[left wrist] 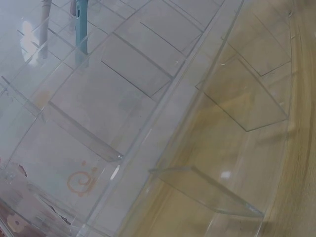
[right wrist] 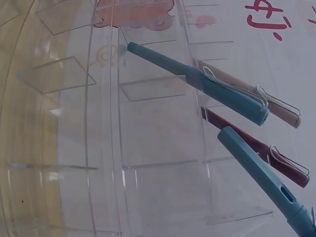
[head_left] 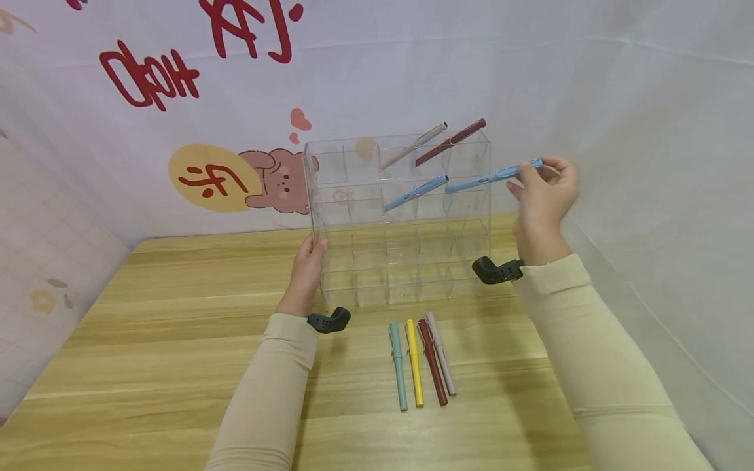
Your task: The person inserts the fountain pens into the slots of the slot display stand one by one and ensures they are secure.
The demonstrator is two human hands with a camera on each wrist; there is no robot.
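Observation:
A clear acrylic pen rack [head_left: 371, 247] with rows of compartments stands upright on the table. My left hand [head_left: 305, 275] holds its left side edge. My right hand [head_left: 544, 199] pinches a light blue pen [head_left: 496, 176] by its upper end, pointing left; the pen's lower tip overlaps the rack's second row at the right. In that same row leans another blue pen [head_left: 415, 193]. A beige pen [head_left: 419, 142] and a dark red pen [head_left: 452, 141] slant out of the top row. In the right wrist view the held pen [right wrist: 259, 170] slants below the other blue pen [right wrist: 227, 96].
Before the rack lie a teal pen [head_left: 398, 366], a yellow pen [head_left: 415, 363], a dark red pen [head_left: 434, 366] and a greyish pen [head_left: 443, 360], side by side on the wooden table [head_left: 177, 327]. A printed white cloth [head_left: 400, 78] hangs close behind the rack and along the right.

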